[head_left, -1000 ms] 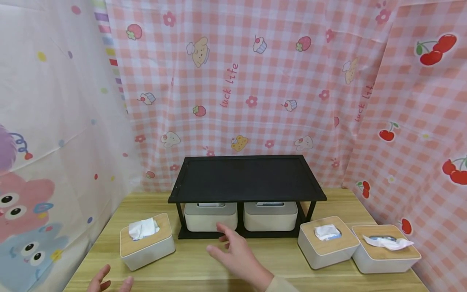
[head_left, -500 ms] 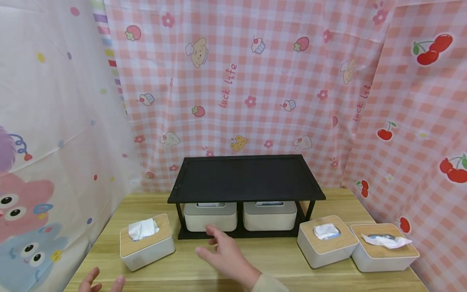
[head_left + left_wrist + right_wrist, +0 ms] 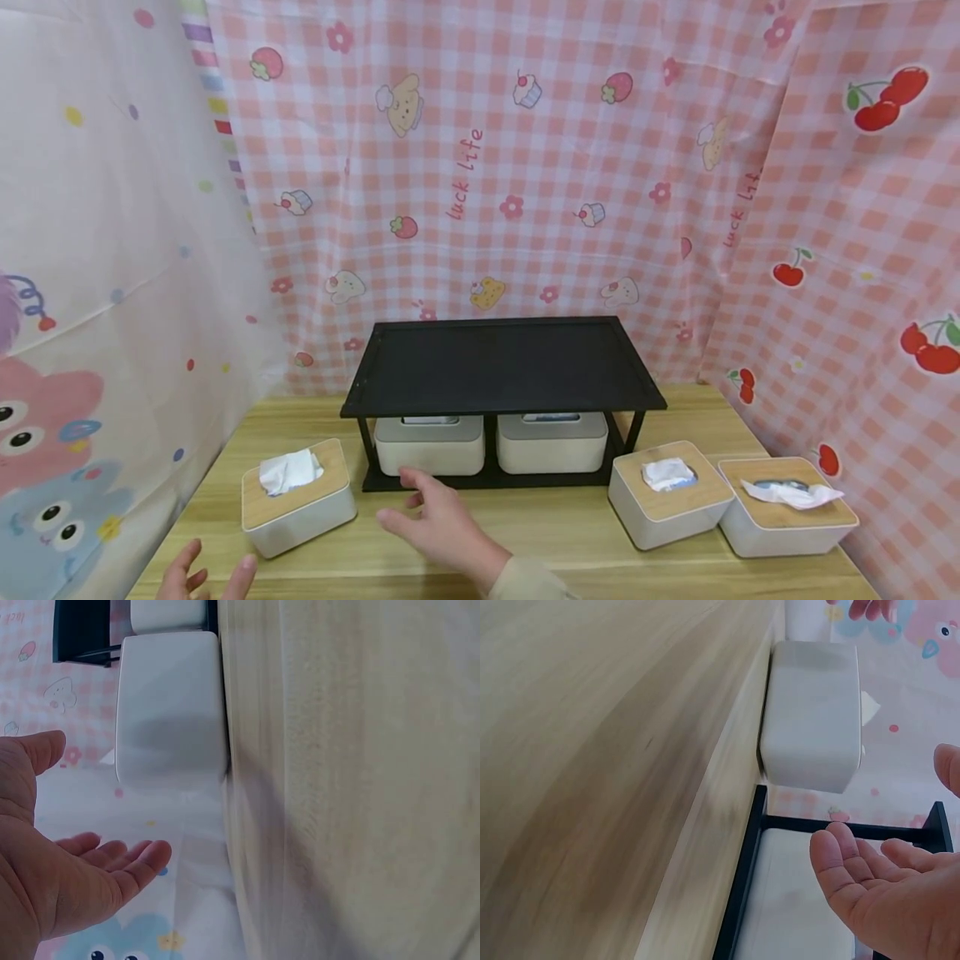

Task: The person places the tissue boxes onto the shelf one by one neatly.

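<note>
On the left of the table stands a white tissue box [image 3: 303, 521] with a wooden lid and a tissue sticking out. My left hand [image 3: 202, 575] is just in front of it, fingers loosely spread and holding nothing. Right of that box, my right hand [image 3: 438, 521] is held over the table with thumb and fingers apart, also without anything in it. The right wrist view shows the right hand [image 3: 889, 889] near the black rack and the same tissue box [image 3: 814, 716]. In the left wrist view the box [image 3: 171, 709] lies beyond the left hand [image 3: 75, 862].
A black rack [image 3: 502, 367] at the back holds two tissue boxes, the left one [image 3: 429, 450] and the right one [image 3: 552, 446], under its top. Two more tissue boxes, one [image 3: 667, 500] beside the other [image 3: 787, 517], stand at the right. Patterned cloths surround the table.
My right hand has moved left across the front of the rack, toward the left tissue box. The left hand has shifted slightly left and back. The boxes stay put.
</note>
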